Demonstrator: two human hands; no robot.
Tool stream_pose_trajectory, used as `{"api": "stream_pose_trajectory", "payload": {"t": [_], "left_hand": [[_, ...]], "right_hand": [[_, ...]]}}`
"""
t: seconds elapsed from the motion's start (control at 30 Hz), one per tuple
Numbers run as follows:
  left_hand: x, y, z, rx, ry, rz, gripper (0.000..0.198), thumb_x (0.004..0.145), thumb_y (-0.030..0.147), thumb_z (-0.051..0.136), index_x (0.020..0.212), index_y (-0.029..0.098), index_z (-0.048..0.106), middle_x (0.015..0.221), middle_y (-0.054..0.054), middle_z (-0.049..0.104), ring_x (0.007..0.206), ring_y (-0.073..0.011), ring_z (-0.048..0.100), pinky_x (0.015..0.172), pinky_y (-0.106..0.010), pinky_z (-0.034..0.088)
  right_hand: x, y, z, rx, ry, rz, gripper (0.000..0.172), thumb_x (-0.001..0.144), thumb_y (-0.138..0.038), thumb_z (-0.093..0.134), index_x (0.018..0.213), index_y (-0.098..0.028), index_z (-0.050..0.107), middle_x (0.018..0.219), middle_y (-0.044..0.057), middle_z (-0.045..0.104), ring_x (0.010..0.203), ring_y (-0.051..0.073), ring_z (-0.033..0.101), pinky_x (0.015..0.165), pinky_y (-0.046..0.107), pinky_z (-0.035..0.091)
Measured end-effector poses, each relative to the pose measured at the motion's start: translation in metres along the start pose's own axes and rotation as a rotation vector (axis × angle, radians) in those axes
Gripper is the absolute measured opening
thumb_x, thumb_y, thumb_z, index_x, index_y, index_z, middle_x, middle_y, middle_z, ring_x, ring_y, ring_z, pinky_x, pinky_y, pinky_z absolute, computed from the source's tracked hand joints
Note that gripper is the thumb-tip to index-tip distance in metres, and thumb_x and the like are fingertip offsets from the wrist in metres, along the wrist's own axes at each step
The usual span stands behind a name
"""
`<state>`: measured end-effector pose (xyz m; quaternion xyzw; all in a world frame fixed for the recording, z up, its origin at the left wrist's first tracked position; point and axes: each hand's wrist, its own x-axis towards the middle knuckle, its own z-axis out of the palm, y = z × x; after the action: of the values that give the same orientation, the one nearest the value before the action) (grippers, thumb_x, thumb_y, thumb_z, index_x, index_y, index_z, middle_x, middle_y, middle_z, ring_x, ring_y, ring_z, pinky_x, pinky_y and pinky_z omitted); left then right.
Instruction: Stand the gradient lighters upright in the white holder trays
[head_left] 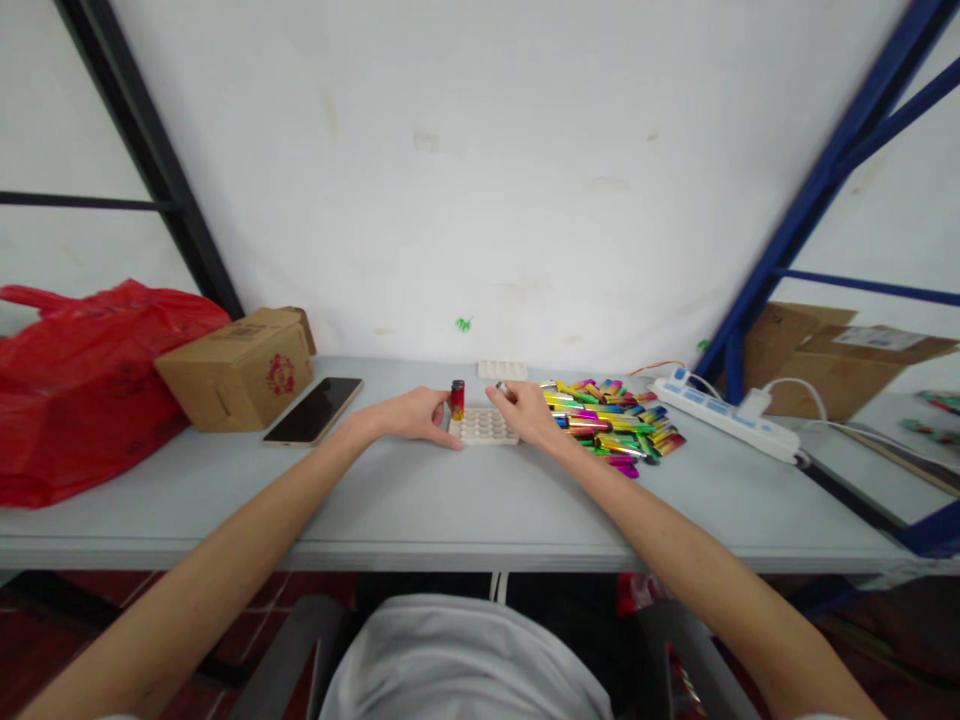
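Note:
A white tray [487, 428] with rows of round holes lies on the table between my hands. One red and yellow lighter [457, 400] stands upright at its far left corner. My left hand [420, 415] is beside that corner, thumb and fingers apart, with the thumb along the tray's near left edge; whether the fingers touch the lighter is unclear. Over the tray's right side, my right hand [529, 412] is closed on another lighter [502, 387], of which only the metallic end shows. A pile of shiny, many-coloured lighters [607, 425] lies just right of this hand.
Behind the tray, a second white tray [502, 370] lies by the wall. Leftward are a phone [315, 410], a cardboard box [236, 370] and a red plastic bag [97, 380]. A white power strip [727, 415] and an open carton [832, 360] are at the right.

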<state>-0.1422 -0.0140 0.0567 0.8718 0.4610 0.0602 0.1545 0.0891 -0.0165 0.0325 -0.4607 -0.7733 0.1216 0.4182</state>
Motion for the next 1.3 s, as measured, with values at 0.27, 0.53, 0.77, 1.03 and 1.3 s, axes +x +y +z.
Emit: {"api": "stream_pose_trajectory", "payload": {"t": [0.27,0.53,0.77,1.03,1.3], "left_hand": [[0.002,-0.004,0.002,0.015,0.015,0.019,0.063,0.060,0.077,0.071,0.083,0.019,0.057,0.076,-0.002,0.065,0.065,-0.0181,0.058,0.058,-0.028,0.039],[0.002,-0.005,0.003,0.015,0.009,0.025,0.062,0.061,0.076,0.072,0.082,0.019,0.057,0.074,-0.002,0.064,0.065,-0.0188,0.058,0.058,-0.028,0.038],[0.002,-0.005,0.003,0.024,0.010,0.023,0.066,0.062,0.076,0.070,0.090,0.018,0.060,0.078,-0.003,0.065,0.066,-0.0185,0.058,0.058,-0.027,0.038],[-0.001,0.000,0.001,0.025,0.007,0.017,0.064,0.063,0.074,0.071,0.093,0.018,0.063,0.074,-0.001,0.065,0.065,-0.0181,0.059,0.061,-0.026,0.040],[-0.001,-0.001,0.001,0.026,0.011,0.024,0.064,0.064,0.073,0.072,0.094,0.017,0.063,0.079,-0.003,0.066,0.069,-0.0190,0.060,0.063,-0.026,0.041]], "right_hand": [[0.000,0.003,-0.001,-0.054,0.013,-0.030,0.040,0.095,-0.043,0.045,0.063,-0.021,0.044,0.056,-0.005,0.042,0.057,0.012,0.039,0.058,0.026,0.024],[-0.001,0.003,-0.004,-0.124,-0.108,-0.252,0.033,0.104,-0.043,0.039,0.088,-0.019,0.056,0.080,0.002,0.059,0.073,0.016,0.053,0.068,0.025,0.034],[-0.005,-0.007,-0.001,-0.091,-0.148,-0.239,0.040,0.102,-0.048,0.047,0.076,-0.018,0.055,0.065,-0.002,0.058,0.060,0.012,0.048,0.060,0.025,0.029],[-0.002,-0.011,0.010,-0.123,-0.256,-0.220,0.028,0.103,-0.038,0.050,0.088,-0.016,0.059,0.077,0.003,0.069,0.070,0.014,0.060,0.065,0.024,0.034],[0.000,-0.020,0.016,-0.460,-0.333,-0.314,0.038,0.102,-0.048,0.046,0.104,-0.014,0.064,0.100,0.011,0.070,0.085,0.019,0.064,0.072,0.028,0.037]]}}
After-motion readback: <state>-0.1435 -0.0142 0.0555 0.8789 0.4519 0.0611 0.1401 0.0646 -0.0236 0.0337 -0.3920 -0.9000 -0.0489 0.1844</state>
